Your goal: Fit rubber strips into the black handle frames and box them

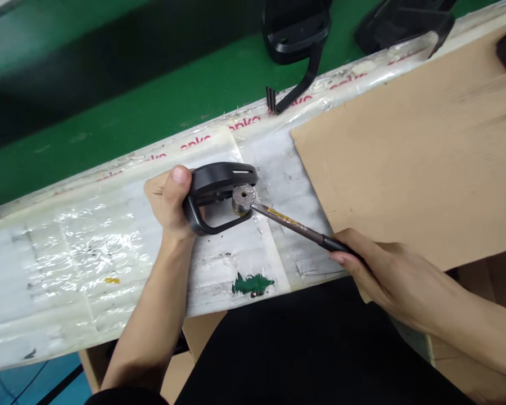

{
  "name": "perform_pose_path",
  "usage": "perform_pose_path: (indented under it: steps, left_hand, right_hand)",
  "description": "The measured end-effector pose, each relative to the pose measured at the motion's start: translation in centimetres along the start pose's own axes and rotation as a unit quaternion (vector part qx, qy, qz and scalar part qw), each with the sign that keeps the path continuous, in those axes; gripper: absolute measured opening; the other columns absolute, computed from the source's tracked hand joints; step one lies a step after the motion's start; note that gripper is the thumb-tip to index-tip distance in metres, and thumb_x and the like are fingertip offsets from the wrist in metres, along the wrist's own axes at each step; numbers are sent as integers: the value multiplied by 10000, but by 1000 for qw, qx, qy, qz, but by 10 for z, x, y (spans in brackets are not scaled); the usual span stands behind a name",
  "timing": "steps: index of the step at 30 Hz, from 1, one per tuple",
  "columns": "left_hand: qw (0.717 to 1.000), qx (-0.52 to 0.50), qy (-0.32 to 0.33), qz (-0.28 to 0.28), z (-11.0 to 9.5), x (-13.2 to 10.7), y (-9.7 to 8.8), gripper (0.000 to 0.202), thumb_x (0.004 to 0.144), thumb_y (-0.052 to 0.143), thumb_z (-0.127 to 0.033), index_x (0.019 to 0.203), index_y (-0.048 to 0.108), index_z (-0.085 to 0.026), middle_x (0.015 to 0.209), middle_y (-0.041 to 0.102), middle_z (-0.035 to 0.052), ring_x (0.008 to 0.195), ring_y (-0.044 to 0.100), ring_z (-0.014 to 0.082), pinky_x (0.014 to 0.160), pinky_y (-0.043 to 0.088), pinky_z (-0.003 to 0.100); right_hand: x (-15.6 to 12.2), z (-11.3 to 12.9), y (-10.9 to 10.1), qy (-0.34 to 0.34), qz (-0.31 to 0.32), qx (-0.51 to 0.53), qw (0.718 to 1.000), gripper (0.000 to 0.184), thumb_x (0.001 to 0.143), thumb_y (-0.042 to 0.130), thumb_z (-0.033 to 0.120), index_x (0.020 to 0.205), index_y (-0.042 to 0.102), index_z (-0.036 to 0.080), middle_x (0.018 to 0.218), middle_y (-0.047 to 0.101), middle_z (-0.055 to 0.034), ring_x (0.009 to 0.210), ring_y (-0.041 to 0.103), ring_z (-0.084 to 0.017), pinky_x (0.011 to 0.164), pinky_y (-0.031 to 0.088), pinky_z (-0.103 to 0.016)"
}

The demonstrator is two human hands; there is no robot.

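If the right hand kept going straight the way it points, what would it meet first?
The hammer's metal head in the right hand would meet the black plastic bracket held by the left hand first; the head looks nearly against it, though depth is unclear.

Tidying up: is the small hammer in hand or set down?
In hand: the right hand grips the small hammer by its dark handle, its head at the black plastic frame in the left hand.

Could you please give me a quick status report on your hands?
Left hand gripping black plastic bracket; right hand holding dark-handled steel hammer; tan cardboard sheet alongside.
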State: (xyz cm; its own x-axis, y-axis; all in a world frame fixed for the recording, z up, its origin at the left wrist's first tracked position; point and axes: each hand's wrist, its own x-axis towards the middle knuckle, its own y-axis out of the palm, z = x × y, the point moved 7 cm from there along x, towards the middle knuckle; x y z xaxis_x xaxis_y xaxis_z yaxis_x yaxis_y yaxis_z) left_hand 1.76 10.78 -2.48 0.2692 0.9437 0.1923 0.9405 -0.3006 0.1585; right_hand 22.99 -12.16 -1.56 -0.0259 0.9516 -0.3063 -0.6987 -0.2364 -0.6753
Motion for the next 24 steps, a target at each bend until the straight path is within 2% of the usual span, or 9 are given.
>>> perform_pose_path:
  steps: [2,4,13,18,24]
  left_hand:
    - [998,13,55,21,-10,-1,4,727,898,766,-508,450,313,-158,443,283,-60,415,179,36,393,121,263]
    - [996,25,75,41,-13,-2,7,712,943,726,-465,454,308,-158,452,282,-56,422,174,40,397,108,270]
    - [998,41,42,16,-9,2,1,744,855,804,-524,449,284,-180,492,189,-60,456,143,50,410,71,289]
    - [998,42,28,24,-6,1,1,740,867,794,-509,466,262,-188,493,183,-62,453,139,47,401,69,287]
    - [996,51,46,56,-4,2,2,741,839,819,-532,467,277,-189,483,203,-63,432,157,41,381,63,282]
  right_hand:
    - [-2,-1,4,15,5,-1,1000,345,1124,362,523,1012,533,245,552,548,36,392,501,-166,413,271,-277]
    - [-2,-2,5,23,15,7,1000,342,1125,356,521,977,507,251,534,524,46,379,474,-158,406,265,-272]
    - [7,1,-9,26,84,36,995,347,1115,369,535,952,500,258,471,391,88,345,404,-143,426,274,-290]
    - [9,1,-13,24,112,43,992,371,1116,356,547,936,506,258,491,406,84,355,410,-140,431,282,-293]
    - [11,-1,-14,32,143,62,987,373,1107,386,552,927,525,257,485,422,75,366,429,-141,434,307,-286]
